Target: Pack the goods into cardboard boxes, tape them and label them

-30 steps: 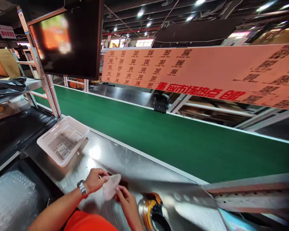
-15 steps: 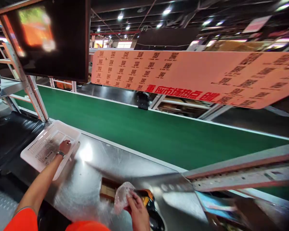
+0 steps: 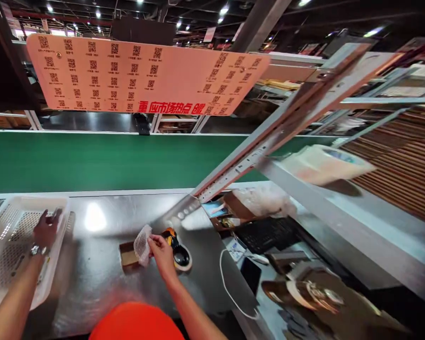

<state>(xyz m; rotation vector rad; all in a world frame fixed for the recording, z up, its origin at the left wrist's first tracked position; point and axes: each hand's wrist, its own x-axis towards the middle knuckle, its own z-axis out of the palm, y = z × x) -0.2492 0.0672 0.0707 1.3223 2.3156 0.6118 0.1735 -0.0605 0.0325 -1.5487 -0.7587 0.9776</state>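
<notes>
My left hand (image 3: 45,232), with a bracelet at the wrist, reaches into the white perforated plastic basket (image 3: 10,202) near its right wall. Its fingers are curled around something small and greyish that is too blurred to name. In my right hand (image 3: 163,255) a crumpled piece of bubble wrap (image 3: 142,244) is pinched between thumb and fingers. The wrap hangs at the right side of a small open cardboard box (image 3: 128,257) on the metal table (image 3: 102,278). Right beside that hand lies an orange and black tape dispenser (image 3: 179,250).
A green conveyor belt (image 3: 109,160) runs behind the table, under a pink board (image 3: 184,75) of printed codes. At right are a slanted metal post (image 3: 248,160), a keyboard (image 3: 269,233), a phone (image 3: 250,274), a white cable (image 3: 224,278) and a shelf (image 3: 326,208) bearing a tape roll (image 3: 340,156).
My view has swung right, bringing the right-hand shelf and keyboard into sight. My left hand stays in the basket with its fingers shifted; my right hand keeps the bubble wrap near the box.
</notes>
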